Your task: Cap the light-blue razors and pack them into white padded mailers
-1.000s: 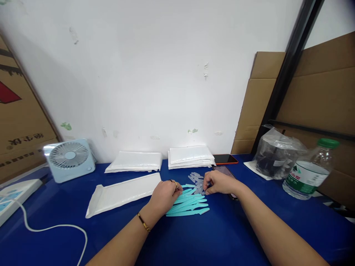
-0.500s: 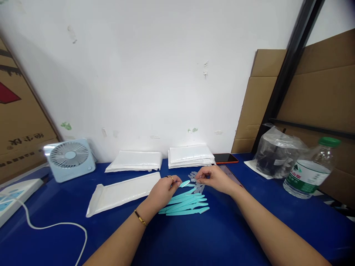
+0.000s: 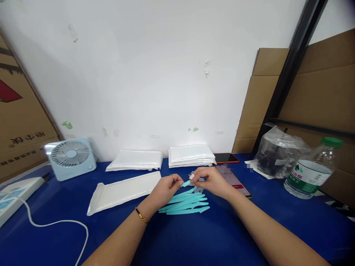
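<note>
My left hand (image 3: 166, 188) pinches one teal plastic razor (image 3: 186, 183) by its handle, lifted just above the blue table (image 3: 210, 236). My right hand (image 3: 210, 181) is closed on a small clear grey cap (image 3: 194, 178) held against the tip of that razor. Below both hands lies a fan of several teal razors (image 3: 185, 204). A few more grey caps (image 3: 198, 190) lie on the table under my right hand.
A white padded envelope (image 3: 122, 192) lies left of my hands; two stacks of envelopes (image 3: 191, 155) sit by the wall. A phone (image 3: 235, 183) lies right of my right hand, another (image 3: 226, 158) behind. Fan (image 3: 69, 157), white cable (image 3: 55, 223), bagged item (image 3: 280, 151), water bottle (image 3: 313, 170).
Both hands rose from the pile. My left hand lifted one teal razor and my right hand picked up a grey cap and brought it to the razor's tip.
</note>
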Motion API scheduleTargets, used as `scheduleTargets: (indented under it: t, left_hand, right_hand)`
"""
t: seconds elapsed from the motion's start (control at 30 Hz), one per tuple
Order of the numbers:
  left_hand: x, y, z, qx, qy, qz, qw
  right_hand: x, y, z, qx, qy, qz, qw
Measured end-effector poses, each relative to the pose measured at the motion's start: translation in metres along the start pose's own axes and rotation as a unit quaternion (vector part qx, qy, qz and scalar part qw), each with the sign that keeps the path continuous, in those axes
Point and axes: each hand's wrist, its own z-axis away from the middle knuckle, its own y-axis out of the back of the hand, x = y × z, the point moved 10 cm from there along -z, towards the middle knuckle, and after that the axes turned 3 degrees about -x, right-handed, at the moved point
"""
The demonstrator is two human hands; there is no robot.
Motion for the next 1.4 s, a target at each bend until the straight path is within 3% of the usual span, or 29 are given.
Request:
scheduleTargets:
  t: [0.13, 0.33, 0.5, 0.67, 0.8, 0.93, 1.1, 1.4]
  left_hand:
    - [-0.006, 0.000, -0.003, 0.003, 0.003, -0.039, 0.999]
    - [-0.014, 0.014, -0.005, 0.049, 0.026, -0.185, 0.981]
    - [-0.014, -0.003, -0.003, -0.029, 0.013, -0.170, 0.985]
    - [-0.017, -0.013, 0.002, -0.078, 0.043, -0.165, 0.982]
    - [-0.013, -0.014, 0.004, -0.073, 0.043, -0.205, 0.975]
    - [-0.011, -0.010, 0.006, -0.050, 0.042, -0.214, 0.975]
    - [-0.009, -0.001, 0.006, -0.023, 0.038, -0.138, 0.989]
    - [-0.013, 0.005, 0.005, -0.008, 0.050, -0.106, 0.993]
  right_hand:
    - [0.006, -0.004, 0.001, -0.031, -0.014, 0.019, 0.999]
    - [0.033, 0.016, 0.004, -0.059, -0.058, 0.154, 0.985]
    - [0.045, 0.002, 0.008, -0.117, -0.071, 0.208, 0.968]
    - [0.049, -0.002, 0.008, -0.119, -0.093, 0.225, 0.963]
    - [0.057, -0.002, 0.011, -0.129, -0.133, 0.172, 0.968]
    - [0.064, 0.008, 0.012, -0.064, -0.173, 0.014, 0.983]
    - [0.067, 0.011, 0.010, -0.017, -0.196, -0.152, 0.969]
    - [0.056, 0.005, 0.006, -0.030, -0.162, -0.212, 0.963]
